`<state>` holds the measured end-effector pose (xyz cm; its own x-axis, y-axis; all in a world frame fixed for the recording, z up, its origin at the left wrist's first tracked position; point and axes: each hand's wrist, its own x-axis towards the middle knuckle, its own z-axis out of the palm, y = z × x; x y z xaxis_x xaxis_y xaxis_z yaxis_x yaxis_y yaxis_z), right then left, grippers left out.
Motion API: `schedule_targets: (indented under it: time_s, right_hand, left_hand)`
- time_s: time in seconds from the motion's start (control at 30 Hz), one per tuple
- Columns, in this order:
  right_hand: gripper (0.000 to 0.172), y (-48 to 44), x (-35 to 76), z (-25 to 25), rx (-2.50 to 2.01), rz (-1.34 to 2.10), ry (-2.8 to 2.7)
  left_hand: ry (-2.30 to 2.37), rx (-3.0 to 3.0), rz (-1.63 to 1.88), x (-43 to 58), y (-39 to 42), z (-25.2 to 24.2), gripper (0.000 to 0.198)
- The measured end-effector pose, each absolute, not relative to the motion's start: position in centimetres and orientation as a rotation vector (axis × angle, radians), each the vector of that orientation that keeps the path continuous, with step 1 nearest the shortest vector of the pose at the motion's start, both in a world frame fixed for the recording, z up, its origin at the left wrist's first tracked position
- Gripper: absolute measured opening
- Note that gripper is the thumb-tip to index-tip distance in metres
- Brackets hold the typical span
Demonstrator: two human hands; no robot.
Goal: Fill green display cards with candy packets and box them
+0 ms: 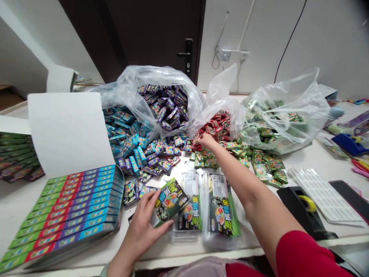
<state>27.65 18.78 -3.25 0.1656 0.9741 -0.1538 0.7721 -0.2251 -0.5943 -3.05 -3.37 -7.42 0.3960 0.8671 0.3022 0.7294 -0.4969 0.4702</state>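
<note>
My left hand [144, 215] is closed round a green-and-black candy packet [170, 202], held tilted above the table with its printed face up. My right hand [206, 141] reaches forward to the heap of small red candy boxes [215, 129]. Its fingers are bent down among them, and whatever is between the fingertips is too small to make out. Below the hands, two larger black-and-green candy packs [188, 207] lie side by side in clear plastic sleeves. Small green boxes [204, 159] lie under my right wrist, with purple boxes [157, 156] to the left.
A display carton [115, 196] packed with rows of green, red, purple and blue boxes stands at left, lid raised. Clear bags hold purple boxes [170, 107] and green boxes [265, 132]. Blue boxes [122, 130] are heaped left. A tape dispenser [302, 211] and label sheets [325, 196] lie right.
</note>
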Motion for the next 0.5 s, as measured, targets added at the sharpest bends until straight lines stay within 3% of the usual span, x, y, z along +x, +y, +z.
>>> schedule_targets:
  time_s: [0.33, 0.5]
  right_hand:
    - [0.017, 9.1, 32.0, -4.1, -1.608, 1.133, -1.560]
    - [0.016, 4.5, 33.3, -5.8, -1.239, 0.721, -2.019]
  left_hand:
    - [1.400, 2.387, 0.789, -3.8, -2.8, -7.9, 0.080]
    - [1.397, 2.398, 0.792, -3.5, -3.4, -7.6, 0.080]
